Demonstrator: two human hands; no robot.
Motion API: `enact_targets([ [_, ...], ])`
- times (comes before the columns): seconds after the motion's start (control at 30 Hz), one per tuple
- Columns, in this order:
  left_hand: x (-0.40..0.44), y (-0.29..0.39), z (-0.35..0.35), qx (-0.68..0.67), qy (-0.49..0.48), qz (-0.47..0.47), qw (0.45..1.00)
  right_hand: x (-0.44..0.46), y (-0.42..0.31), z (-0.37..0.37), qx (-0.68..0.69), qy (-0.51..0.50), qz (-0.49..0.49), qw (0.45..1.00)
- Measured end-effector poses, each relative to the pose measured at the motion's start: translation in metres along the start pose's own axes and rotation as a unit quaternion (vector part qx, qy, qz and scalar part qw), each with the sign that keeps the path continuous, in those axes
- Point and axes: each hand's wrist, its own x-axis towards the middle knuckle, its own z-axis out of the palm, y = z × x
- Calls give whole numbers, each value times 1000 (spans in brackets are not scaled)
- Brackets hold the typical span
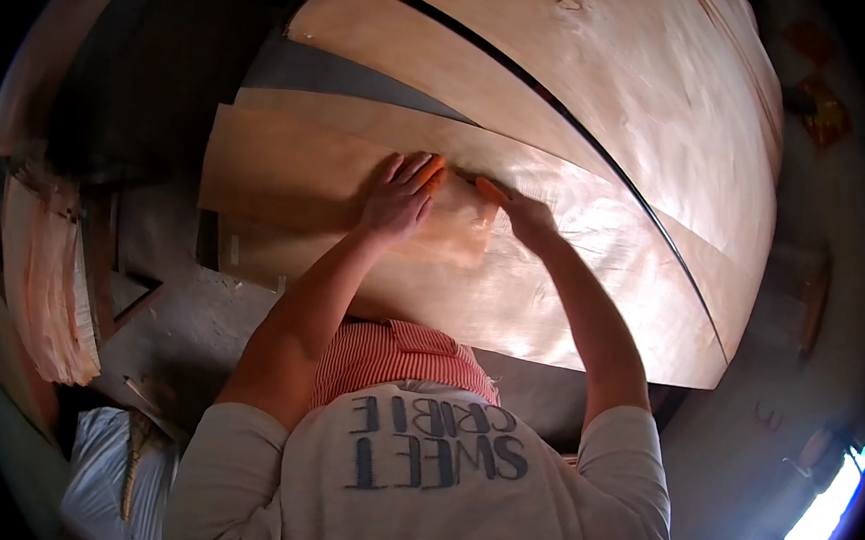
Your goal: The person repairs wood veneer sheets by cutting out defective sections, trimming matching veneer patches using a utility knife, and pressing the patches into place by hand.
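A short tan veneer strip (299, 165) is laid over a large veneer sheet (352, 279), with its left end projected slightly past that sheet's left edge and its right end placed around the middle. The strip is pressed by the left hand (398, 205), which is laid palm down, fingers extended and unclamped. The right hand (526, 219) is placed at the strip's right end, fingers curled; whether anything is clamped there cannot be determined. Orange finger covers (433, 175) are worn on both hands. Beyond the strip, a grey wedge of surface (351, 77) is exposed. The sheets farther right are crossed diagonally by a curved black strip (564, 111). Off the left edge, a bundle of veneer (46, 278) is seen, with a whitish sack (103, 463) placed nearer.
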Motion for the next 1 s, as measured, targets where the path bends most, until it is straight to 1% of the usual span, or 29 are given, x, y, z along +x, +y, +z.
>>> enact_targets([
  [0.03,0,-1,1,-3,5,2,1000,-9,-6,10,-36,-11,38,999],
  [0.07,-1,-1,3,-6,9,2,1000,-23,-17,23,17,-7,131,991],
  [0.1,0,0,3,-10,15,4,1000,-31,-11,70,36,1,188,981],
  [0.13,0,0,3,-13,20,6,1000,-42,-34,77,114,34,258,959],
  [0.17,0,0,3,-16,24,8,1000,-54,-52,85,173,77,286,939],
  [0.27,0,1,4,-1,21,12,1000,-69,-89,102,267,39,368,890],
  [0.33,2,2,2,18,16,12,1000,-78,-98,119,170,105,293,935],
  [0.43,2,2,4,24,12,16,1000,-80,-93,132,238,135,299,914],
  [0.47,1,2,6,29,11,17,999,-83,-90,133,264,168,293,903],
  [0.53,3,5,1,34,3,19,999,-89,-91,104,315,232,277,877],
  [0.57,4,5,0,37,4,21,999,-91,-87,102,336,280,267,858],
  [0.67,5,6,-1,39,-2,23,999,-86,-72,85,378,279,323,821],
  [0.7,4,7,-1,40,-4,22,999,-78,-68,74,447,275,355,773],
  [0.73,4,8,-2,38,-6,23,999,-70,-65,67,421,285,359,783],
  [0.8,4,8,-4,38,-8,22,999,-52,-58,55,370,304,362,799],
  [0.83,5,8,-4,41,-5,26,999,-45,-56,52,425,318,354,770],
  [0.93,5,7,-2,47,0,28,999,-27,-53,55,498,361,297,731],
  [0.97,5,6,-1,45,1,26,999,-28,-57,55,547,376,294,688],
  [1.0,5,8,-2,42,0,25,999,-29,-54,50,580,304,298,695],
])
